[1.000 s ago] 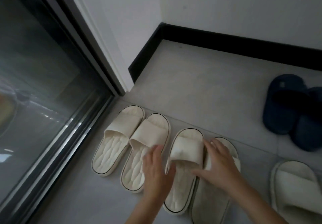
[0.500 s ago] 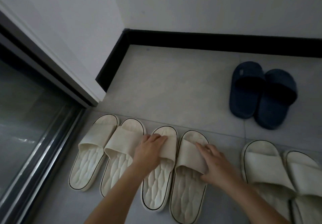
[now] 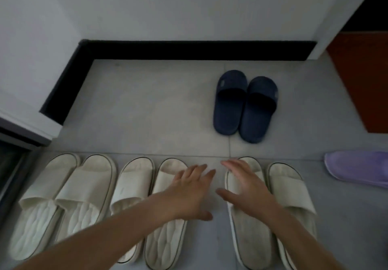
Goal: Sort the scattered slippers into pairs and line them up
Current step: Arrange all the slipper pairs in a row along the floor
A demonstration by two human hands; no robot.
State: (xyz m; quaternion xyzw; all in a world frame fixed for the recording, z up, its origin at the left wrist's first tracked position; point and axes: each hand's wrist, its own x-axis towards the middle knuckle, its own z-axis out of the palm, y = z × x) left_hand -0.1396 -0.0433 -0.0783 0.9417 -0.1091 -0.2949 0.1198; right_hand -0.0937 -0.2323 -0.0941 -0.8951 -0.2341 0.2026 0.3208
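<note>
Several cream slippers lie side by side in a row along the near floor: a left pair (image 3: 63, 198), a middle pair (image 3: 134, 185) and a right pair (image 3: 287, 194). My left hand (image 3: 189, 194) hovers with spread fingers over the right slipper of the middle pair, holding nothing. Fingers straight, my right hand (image 3: 245, 187) is over the left slipper of the right pair. A dark blue pair (image 3: 244, 105) stands together farther back. A purple slipper (image 3: 357, 166) lies at the right edge.
White walls with a black skirting board (image 3: 189, 50) close the corner behind. A dark sliding door track (image 3: 12, 160) runs along the left. A reddish-brown panel (image 3: 361, 76) is at the far right. Grey floor tiles (image 3: 147, 112) lie between the rows.
Both hands have let go of the middle pair and moved right, the right hand now over the right pair. The view has swung right, bringing the purple slipper into sight.
</note>
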